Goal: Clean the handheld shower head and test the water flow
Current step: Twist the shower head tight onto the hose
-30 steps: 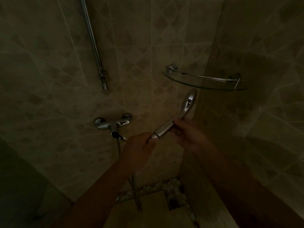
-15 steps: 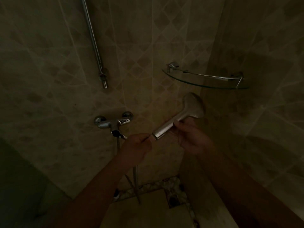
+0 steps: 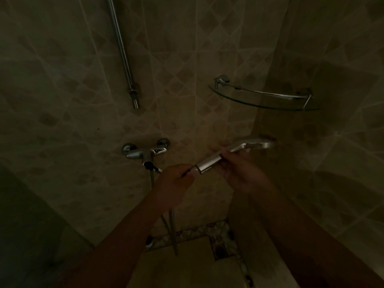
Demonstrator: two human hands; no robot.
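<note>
Right hand (image 3: 239,173) fingers clamp the shower head (image 3: 234,151) handle; left hand (image 3: 176,179) fingers clamp the hose (image 3: 172,225) coupling, apparently steadying the joint for twisting.

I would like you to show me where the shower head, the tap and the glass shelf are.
shower head (image 3: 256,145): head view, on its flat round end.
tap (image 3: 145,153): head view, on the chrome body.
glass shelf (image 3: 261,104): head view, on the front glass edge.
</note>
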